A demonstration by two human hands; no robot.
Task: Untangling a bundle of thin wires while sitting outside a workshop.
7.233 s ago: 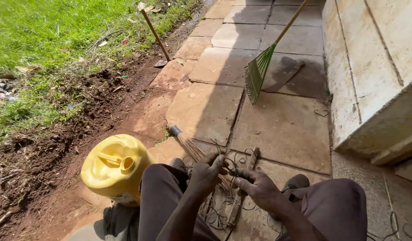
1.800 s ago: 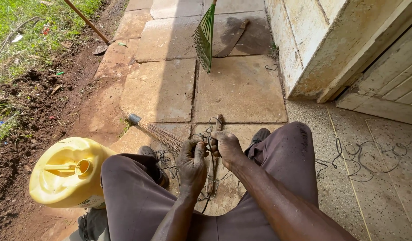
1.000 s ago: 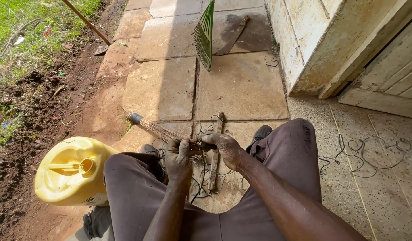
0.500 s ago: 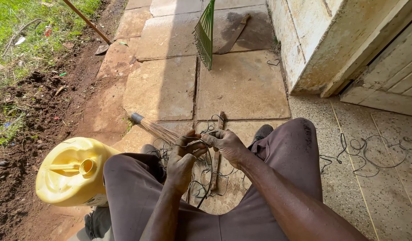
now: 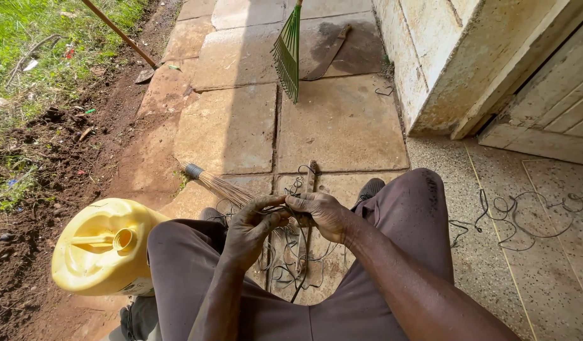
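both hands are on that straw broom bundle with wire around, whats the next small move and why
Probably pull the thin dark wire snug around the brown straw broom bundle. Both the left hand and right hand pinch it where they meet over the lap, and loose wire loops lie below on the stone paving.

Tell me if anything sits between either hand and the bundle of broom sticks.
Nothing visible does. The left hand and right hand both already grip the bundle of broom sticks, fingers closed around it above the loose wire on the paving.
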